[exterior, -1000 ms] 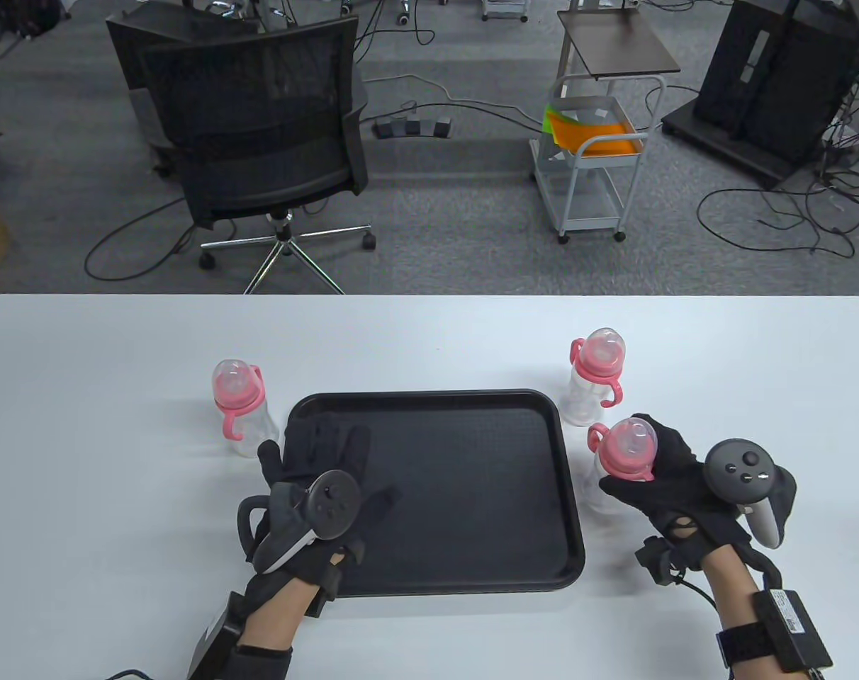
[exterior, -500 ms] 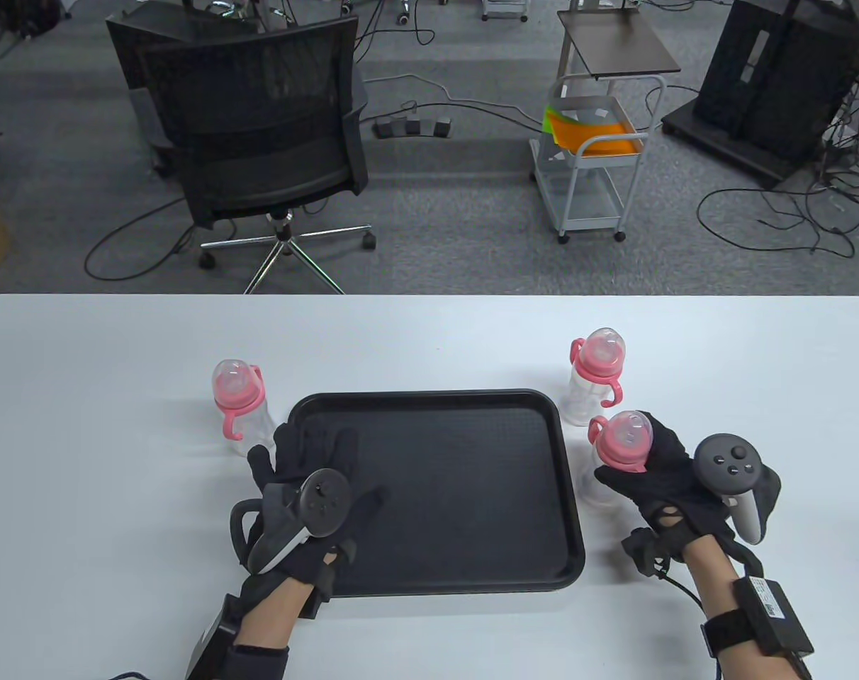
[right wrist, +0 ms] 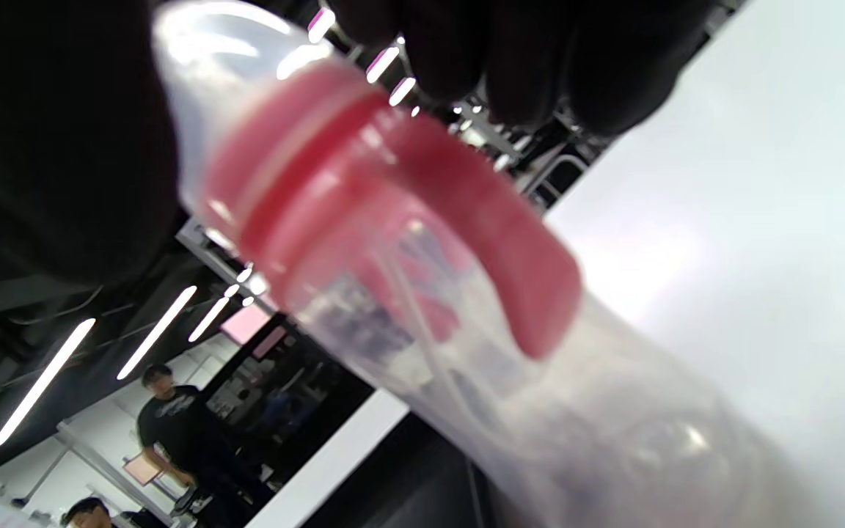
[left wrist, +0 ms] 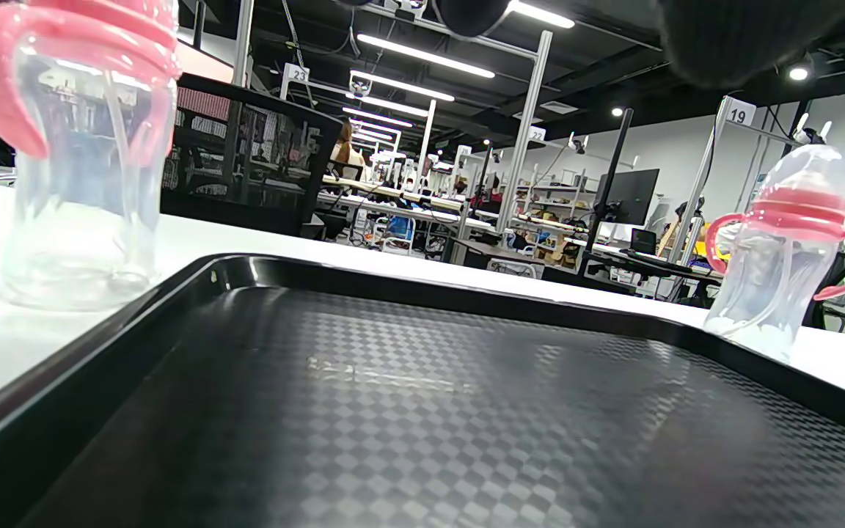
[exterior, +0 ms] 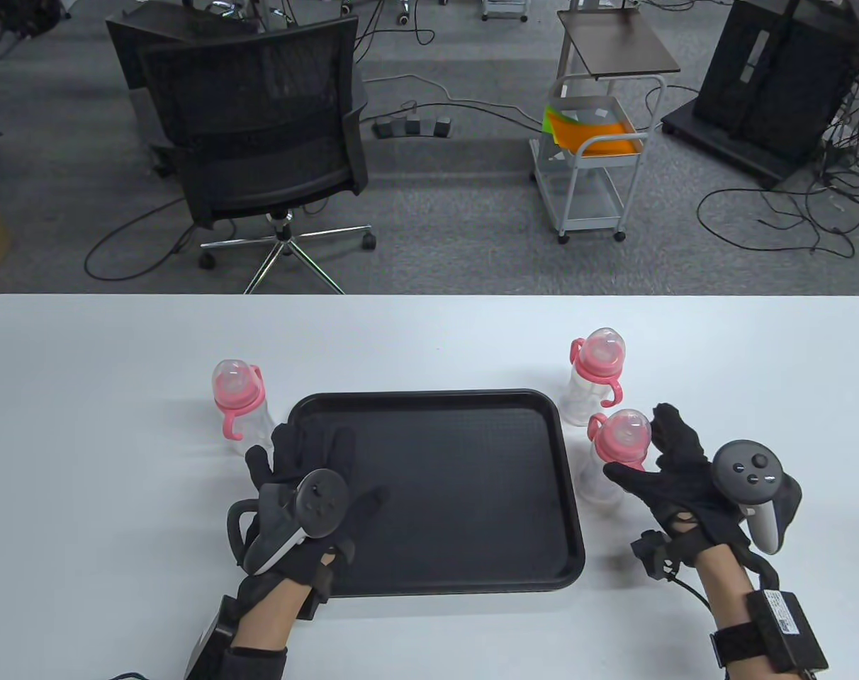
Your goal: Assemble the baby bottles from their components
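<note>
Bottles stand assembled on your white tabletop [exterior: 429,333], three in all, each clear with a pink collar, pink handles and a domed cap. One bottle [exterior: 239,409] stands just left of the black tray [exterior: 472,496]; the far bottle [exterior: 596,375] and the near bottle [exterior: 614,457] stand close together just off the tray's right edge. Your right hand [exterior: 685,482] is at the near bottle with its grip spread open: the thumb reaches toward the pink collar from the near side, and the fingers [exterior: 674,432] fan out clear of the cap on its right. Whether the thumb actually touches the bottle cannot be told. Your left hand [exterior: 309,489] lies flat, fingers spread, over the tray's near-left part, holding nothing. In the left wrist view the tray floor [left wrist: 422,411] shows a checkered texture.
</note>
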Available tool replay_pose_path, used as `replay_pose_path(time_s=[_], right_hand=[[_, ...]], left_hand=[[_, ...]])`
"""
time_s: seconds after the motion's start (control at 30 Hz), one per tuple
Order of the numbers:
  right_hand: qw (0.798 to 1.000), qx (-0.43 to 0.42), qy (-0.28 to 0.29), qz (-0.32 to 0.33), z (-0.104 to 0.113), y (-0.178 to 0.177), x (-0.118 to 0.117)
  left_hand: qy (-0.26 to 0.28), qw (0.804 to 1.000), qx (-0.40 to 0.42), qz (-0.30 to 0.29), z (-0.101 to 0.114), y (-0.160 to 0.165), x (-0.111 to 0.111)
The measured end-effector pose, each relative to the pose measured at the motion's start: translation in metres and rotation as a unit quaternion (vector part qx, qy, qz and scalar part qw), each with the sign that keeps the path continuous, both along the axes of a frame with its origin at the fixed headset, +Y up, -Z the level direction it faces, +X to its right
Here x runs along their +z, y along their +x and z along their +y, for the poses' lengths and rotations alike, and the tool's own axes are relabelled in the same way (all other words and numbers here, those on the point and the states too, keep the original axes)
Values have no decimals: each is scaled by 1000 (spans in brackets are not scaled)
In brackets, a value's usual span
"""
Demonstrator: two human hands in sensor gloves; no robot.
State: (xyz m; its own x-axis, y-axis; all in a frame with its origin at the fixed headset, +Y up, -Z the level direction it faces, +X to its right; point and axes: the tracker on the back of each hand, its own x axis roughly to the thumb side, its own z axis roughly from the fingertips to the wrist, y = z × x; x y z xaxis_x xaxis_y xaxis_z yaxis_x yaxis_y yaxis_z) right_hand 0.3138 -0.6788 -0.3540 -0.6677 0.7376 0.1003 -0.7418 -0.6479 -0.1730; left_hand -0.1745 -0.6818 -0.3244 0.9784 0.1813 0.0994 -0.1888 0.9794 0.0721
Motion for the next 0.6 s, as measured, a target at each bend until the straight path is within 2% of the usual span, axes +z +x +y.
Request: replay_pose_path(time_s=[0.17, 0.4, 0.6], right_hand=[[995, 59, 78, -5, 32, -17, 16], [964, 167, 208, -12, 78, -61, 48], [938, 231, 256, 17, 100, -117, 65]], left_hand=[[15, 1000, -1, -4, 6, 0, 4], [32, 999, -14, -10, 14, 2, 11], [35, 999, -35, -2, 21, 0, 17]])
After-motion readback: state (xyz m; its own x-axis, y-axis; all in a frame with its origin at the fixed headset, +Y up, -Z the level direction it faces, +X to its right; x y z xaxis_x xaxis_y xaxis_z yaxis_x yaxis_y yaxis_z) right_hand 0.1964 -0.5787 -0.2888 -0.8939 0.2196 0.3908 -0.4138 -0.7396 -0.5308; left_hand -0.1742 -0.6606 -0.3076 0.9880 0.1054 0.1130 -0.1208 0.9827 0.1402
